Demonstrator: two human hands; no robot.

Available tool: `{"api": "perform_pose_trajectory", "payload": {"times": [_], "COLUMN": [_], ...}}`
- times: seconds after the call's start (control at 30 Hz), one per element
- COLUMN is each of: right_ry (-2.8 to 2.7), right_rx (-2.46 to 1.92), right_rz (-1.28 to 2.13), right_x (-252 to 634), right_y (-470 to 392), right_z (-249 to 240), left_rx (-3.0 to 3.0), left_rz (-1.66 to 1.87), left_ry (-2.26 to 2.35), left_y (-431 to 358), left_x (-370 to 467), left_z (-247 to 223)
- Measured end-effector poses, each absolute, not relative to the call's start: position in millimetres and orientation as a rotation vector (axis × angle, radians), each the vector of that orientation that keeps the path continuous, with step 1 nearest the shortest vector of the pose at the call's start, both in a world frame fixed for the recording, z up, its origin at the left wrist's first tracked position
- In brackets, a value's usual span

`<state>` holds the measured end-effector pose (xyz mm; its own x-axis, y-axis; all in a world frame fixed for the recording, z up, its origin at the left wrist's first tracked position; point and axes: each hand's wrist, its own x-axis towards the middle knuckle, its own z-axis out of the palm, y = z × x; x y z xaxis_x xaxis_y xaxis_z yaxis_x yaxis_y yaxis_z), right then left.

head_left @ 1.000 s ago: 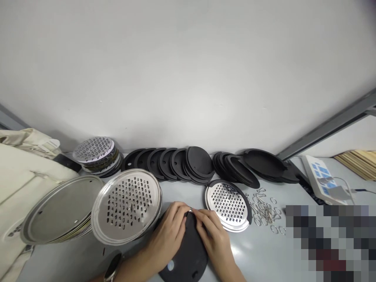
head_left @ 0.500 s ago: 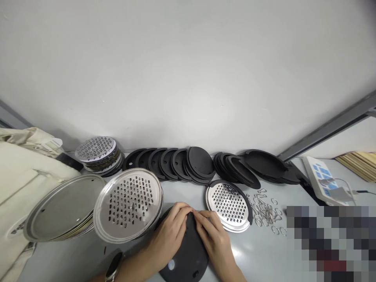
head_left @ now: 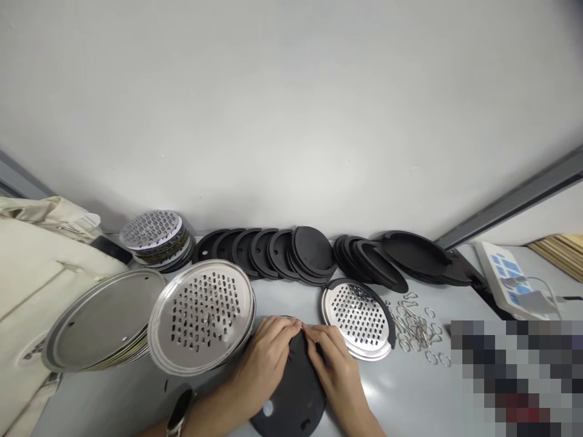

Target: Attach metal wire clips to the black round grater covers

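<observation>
A black round plate [head_left: 291, 391] with a few small holes lies at the front of the table, under my hands. My left hand [head_left: 268, 358] rests across its left side, fingers bent and pinched together at the plate's far edge. From the right, my right hand [head_left: 334, 364] meets it there, thumb and fingertips closed. Something tiny and shiny shows between the fingertips, too covered to name. Close by on the right sits a perforated metal grater disc [head_left: 359, 315] with a black rim piece. Beyond it lies a loose pile of metal rings and clips [head_left: 416, 328].
On the left stand a stack of large grater discs [head_left: 203, 318], plain metal discs [head_left: 104, 321] and a smaller grater stack [head_left: 152, 230]. Black plates [head_left: 312, 255] line the wall. A white power strip [head_left: 510, 279] lies right. A cream cloth bag [head_left: 40, 273] hangs at the left edge.
The whole view has shifted slightly. My fingertips stay together at the plate's far edge, with the right fingers a little more bent.
</observation>
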<state>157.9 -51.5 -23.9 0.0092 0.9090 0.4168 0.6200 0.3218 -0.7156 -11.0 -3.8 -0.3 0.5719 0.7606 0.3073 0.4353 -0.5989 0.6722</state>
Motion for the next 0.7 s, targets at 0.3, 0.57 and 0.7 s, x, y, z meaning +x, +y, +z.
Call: {"api": "perform_pose_trajectory", "payload": {"times": [0.3,0.57,0.7], "right_ry": [-1.677,-1.668,-1.672], "right_rx": [-1.418,-1.424,-1.424], "right_rz": [0.453,0.506,0.522], "right_x": [158.6,157.7,156.9], "right_y": [-53.4,-53.4,-54.0], "right_z": [-28.0,-27.7,-25.6], "left_rx": [2.323,2.339,2.342], "left_rz": [0.769,0.785,0.775], "left_ry": [0.98,0.96,0.953], "left_y": [-3.8,-1.1,-0.7], "left_x": [-11.7,-10.3,-9.9], "left_z": [-4.8,2.1,2.3]}}
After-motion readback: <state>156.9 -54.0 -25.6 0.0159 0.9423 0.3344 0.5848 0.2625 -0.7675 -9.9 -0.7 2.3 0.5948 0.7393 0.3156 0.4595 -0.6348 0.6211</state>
